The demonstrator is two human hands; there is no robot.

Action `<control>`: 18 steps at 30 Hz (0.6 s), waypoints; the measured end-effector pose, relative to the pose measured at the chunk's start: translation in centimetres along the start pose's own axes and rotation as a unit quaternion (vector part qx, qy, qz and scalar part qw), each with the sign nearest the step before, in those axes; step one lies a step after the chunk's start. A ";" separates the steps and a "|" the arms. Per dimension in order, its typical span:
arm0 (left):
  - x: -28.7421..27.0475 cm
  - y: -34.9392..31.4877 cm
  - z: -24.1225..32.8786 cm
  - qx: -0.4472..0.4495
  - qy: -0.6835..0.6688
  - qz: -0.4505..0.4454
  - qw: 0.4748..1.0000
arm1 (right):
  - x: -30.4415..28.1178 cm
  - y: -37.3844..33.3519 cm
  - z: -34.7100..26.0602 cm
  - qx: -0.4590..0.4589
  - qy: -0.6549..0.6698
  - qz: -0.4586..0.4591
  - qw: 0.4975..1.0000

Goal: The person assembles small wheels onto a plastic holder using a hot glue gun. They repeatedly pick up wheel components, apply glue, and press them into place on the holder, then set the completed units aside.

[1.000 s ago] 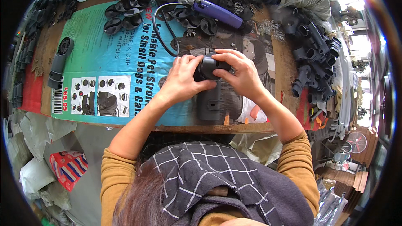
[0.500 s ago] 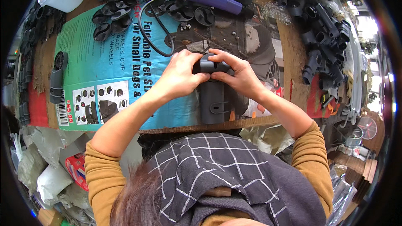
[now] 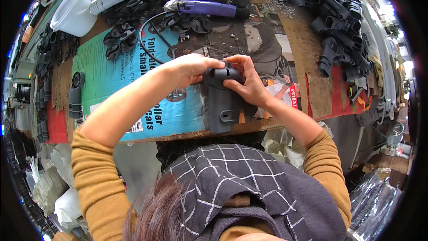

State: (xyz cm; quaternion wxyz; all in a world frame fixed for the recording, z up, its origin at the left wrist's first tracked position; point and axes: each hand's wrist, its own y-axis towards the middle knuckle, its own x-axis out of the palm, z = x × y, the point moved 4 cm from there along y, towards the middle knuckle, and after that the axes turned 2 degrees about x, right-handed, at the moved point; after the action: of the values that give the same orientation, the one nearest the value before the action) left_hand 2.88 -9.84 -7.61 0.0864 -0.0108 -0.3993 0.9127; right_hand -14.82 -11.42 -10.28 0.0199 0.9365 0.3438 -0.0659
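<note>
A black plastic tube fitting (image 3: 219, 107), with a rounded slotted head and a small oval catch lower down, stands out over the bench's near edge between my hands. From its left side my left hand (image 3: 192, 68) grips the head, fingers closed and pressing across the top. My right hand (image 3: 250, 85) wraps the head's right side, its thumb on the front and its fingers behind. Beyond them lies a purple power screwdriver (image 3: 209, 9) with a dark cable (image 3: 141, 40).
Printed cardboard (image 3: 185, 116) covers the bench. Black round caps (image 3: 120, 38) are heaped at the back left, tube fittings (image 3: 341, 40) at the right. One more fitting (image 3: 76, 98) stands at the left. A white bucket (image 3: 73, 15) sits at the far left; small metal pieces (image 3: 281, 8) are scattered behind.
The fitting's head has turned, so its slots now show on top. My left forearm has swung up and outward, its hand shifting over the head. The whole view has shifted slightly.
</note>
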 end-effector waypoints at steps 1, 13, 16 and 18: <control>0.2 -0.6 -0.2 0.013 -0.024 0.003 1.000 | 0.3 -0.5 -0.5 -0.019 0.074 0.023 0.997; 2.7 -10.0 1.2 0.484 0.249 0.080 0.835 | 0.4 -3.9 -8.6 0.049 -0.031 -0.036 0.998; 1.9 -9.3 0.5 0.490 0.273 0.064 0.825 | 0.3 -4.2 -9.0 0.040 -0.234 -0.035 0.971; 1.4 -8.3 0.1 0.538 0.266 0.067 0.797 | 0.4 -4.1 -8.9 -0.073 -0.374 0.030 0.924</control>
State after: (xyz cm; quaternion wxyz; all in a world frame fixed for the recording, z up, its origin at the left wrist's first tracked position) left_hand 2.75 -4.11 -1.40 0.1192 -0.2318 0.1962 0.9453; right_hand -16.18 -7.31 -1.52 0.2171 0.8497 0.2871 -0.3851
